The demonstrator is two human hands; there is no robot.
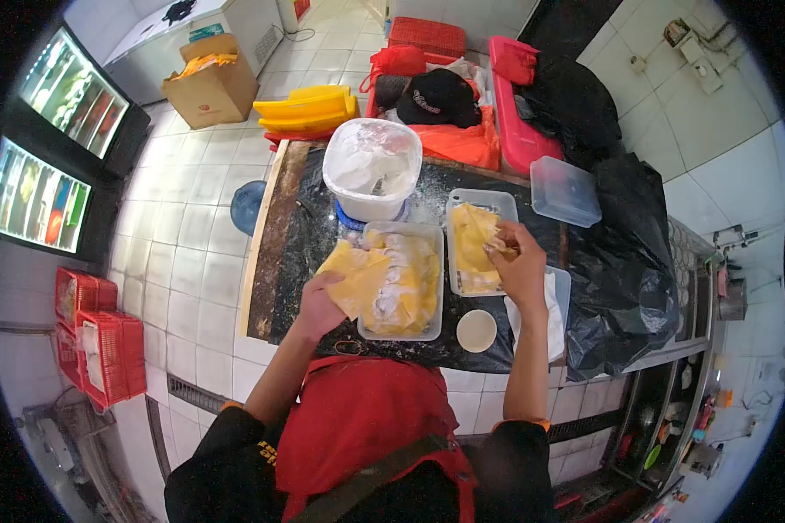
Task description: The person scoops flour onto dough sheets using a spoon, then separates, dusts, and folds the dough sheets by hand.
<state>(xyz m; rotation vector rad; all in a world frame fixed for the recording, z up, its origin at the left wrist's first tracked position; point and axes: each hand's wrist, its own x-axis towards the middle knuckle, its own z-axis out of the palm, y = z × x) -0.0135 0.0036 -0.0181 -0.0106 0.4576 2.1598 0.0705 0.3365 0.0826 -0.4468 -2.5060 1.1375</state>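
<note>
My left hand point(321, 307) is closed on yellow dough wrappers point(354, 272), which reach over the left side of a clear plastic container point(439, 305). In that container lie yellow wrapped dumplings point(399, 283), dusted with white powder. My right hand point(522, 260) pinches the edge of a yellow dough wrapper point(478, 228) at a second clear container point(453, 261) on the right. More yellow pieces show inside that container, partly covered by the wrapper. Whether the pinched wrapper is apart from the pieces below it I cannot tell. A small pale cup point(476, 331) stands beneath my right hand.
A white tub point(349, 202) of white powder stands behind the left container. To the right are an upturned clear container point(567, 192), a white cloth point(536, 336) and black plastic sheeting point(624, 261). A black cap point(438, 98) lies on the red crate beyond the table.
</note>
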